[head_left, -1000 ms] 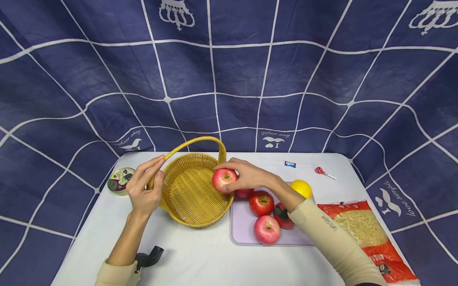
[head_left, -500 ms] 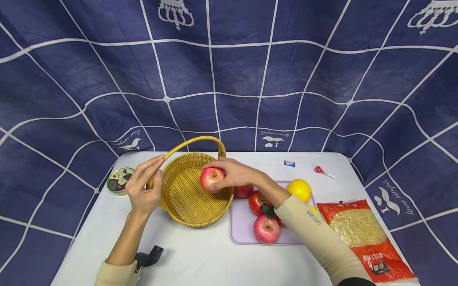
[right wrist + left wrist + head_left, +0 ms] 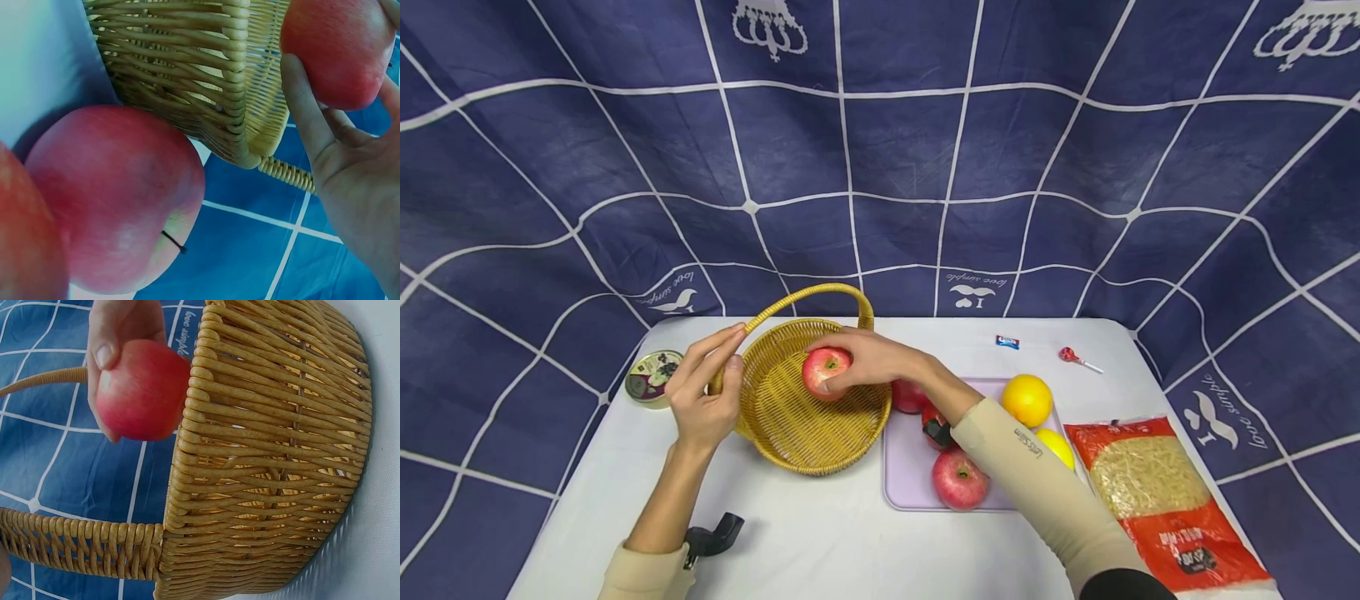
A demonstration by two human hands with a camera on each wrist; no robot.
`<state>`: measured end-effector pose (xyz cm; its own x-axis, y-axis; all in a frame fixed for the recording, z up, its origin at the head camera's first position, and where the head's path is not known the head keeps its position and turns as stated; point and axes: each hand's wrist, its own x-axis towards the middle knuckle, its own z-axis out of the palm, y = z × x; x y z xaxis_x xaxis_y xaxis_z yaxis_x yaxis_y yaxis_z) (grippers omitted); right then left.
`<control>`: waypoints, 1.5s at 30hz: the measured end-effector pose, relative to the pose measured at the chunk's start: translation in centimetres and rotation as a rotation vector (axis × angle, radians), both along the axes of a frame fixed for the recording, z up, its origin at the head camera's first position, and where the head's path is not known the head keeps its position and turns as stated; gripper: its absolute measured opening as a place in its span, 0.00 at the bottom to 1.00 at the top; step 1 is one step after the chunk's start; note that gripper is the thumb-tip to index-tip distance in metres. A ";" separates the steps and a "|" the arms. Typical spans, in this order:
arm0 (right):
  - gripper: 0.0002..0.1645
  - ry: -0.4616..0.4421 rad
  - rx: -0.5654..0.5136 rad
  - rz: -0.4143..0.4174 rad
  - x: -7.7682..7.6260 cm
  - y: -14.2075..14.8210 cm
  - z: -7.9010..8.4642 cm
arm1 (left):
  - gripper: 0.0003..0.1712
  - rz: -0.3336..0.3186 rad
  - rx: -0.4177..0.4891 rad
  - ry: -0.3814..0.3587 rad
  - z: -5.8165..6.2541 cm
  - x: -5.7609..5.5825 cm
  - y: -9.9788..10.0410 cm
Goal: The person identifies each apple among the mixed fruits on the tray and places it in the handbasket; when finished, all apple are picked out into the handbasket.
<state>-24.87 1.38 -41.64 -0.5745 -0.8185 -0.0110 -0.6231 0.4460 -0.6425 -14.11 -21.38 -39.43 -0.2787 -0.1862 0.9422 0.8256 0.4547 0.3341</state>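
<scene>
My right hand holds a red apple over the yellow wicker basket, thumb on the near side. In the left wrist view this apple shows at the height of the basket's rim, beyond it. My left hand grips the left part of the arched basket handle. Right of the basket, a lilac tray bears several red apples and two yellow round fruits, partly covered by my right forearm. A tray apple looms close in the right wrist view.
A round tin stands left of the basket. At the back right lie a small blue-and-red wrapped sweet and a lollipop. A red bag of pasta lies at the right edge. Dark blue checked cloth hangs behind the table.
My right hand has carried the apple leftward from the basket's right rim to above its middle. More of the yellow fruits shows on the tray. My left hand has stayed on the handle.
</scene>
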 end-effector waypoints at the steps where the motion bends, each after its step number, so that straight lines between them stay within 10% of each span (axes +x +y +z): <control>1: 0.40 -0.001 0.007 0.002 -0.1 -0.2 0.0 | 0.13 0.001 -0.001 -0.001 0.0 0.0 0.0; 30: 0.37 -0.093 0.068 0.040 -2.7 -6.5 -1.3 | 0.14 0.003 -0.004 -0.003 -0.1 0.0 -0.1; 45: 0.39 -0.324 0.043 -0.119 -3.6 -7.4 -2.7 | 0.15 -0.007 -0.009 -0.003 -0.2 0.0 -0.3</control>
<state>-28.45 -6.03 -44.35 -0.6265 -0.7410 -0.2418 -0.3320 0.5343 -0.7774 -14.12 -21.64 -39.61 -0.2824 -0.1763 0.9429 0.8277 0.4521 0.3324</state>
